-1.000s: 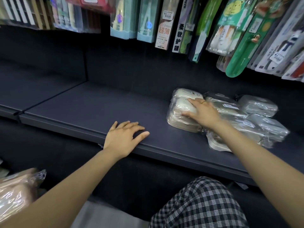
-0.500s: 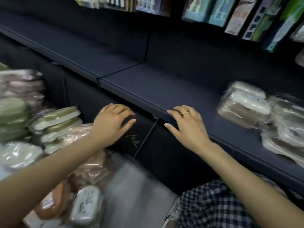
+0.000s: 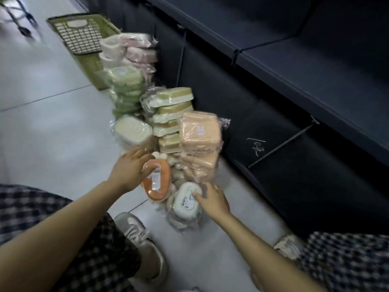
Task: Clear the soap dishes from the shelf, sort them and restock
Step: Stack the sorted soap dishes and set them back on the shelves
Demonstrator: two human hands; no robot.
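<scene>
soap dishes (image 3: 168, 131) stacked beside basket (image 3: 84, 36)

My plastic-wrapped soap dishes stand in stacks on the floor against the base of the dark shelf (image 3: 305, 66): pink (image 3: 140, 50), green (image 3: 124, 81), olive-and-white (image 3: 171, 106), peach (image 3: 200, 133). An orange oval dish (image 3: 156, 182) tilts on edge beside a white printed one (image 3: 186, 202) lying flat on its stack.

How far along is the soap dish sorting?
Done: wrapped dishes stand on the floor in colour stacks, green, peach. In hand: left hand grips an orange dish; right hand touches a white one. Left: restocking the visible shelf.
</scene>
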